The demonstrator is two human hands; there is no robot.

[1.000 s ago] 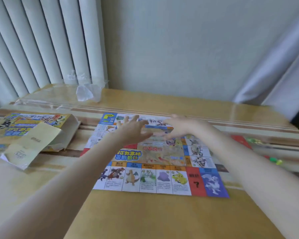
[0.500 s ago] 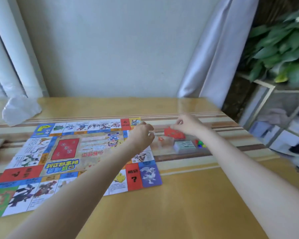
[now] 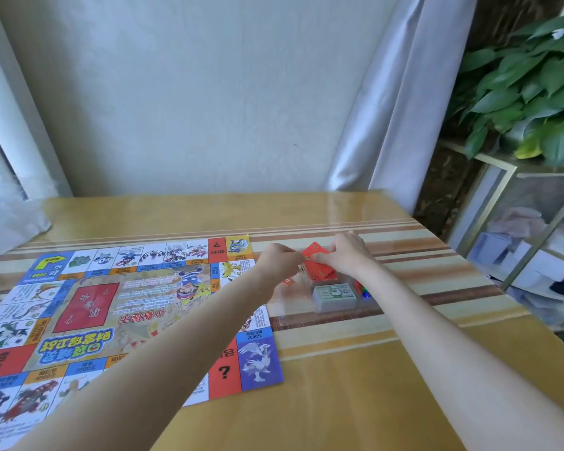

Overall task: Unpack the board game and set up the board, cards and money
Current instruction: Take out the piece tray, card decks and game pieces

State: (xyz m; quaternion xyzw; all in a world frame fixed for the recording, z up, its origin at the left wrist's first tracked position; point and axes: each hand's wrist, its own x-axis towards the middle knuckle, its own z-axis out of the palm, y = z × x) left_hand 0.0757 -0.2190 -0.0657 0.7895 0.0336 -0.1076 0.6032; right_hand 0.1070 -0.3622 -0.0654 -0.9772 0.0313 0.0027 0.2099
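Since half a second back the left hand [image 3: 279,262] has come over, so both hands are pinching the red cards [image 3: 318,262], right hand [image 3: 345,253] gripping them above the clear tray [image 3: 290,315]. Money stack [image 3: 334,296] is sitting in that tray, just beside the unfolded board [image 3: 118,307] lying on the table [image 3: 355,402]; a left forearm is crossing over the board.

A home room: a wooden counter [image 3: 339,402] stands against a plain wall, a grey curtain [image 3: 394,102] behind it, a leafy houseplant [image 3: 528,86] and a cluttered glass-fronted shelf [image 3: 534,242] to its right.

Bright soft daylight, tabletop [image 3: 355,209] glare, wide-angle edge distortion
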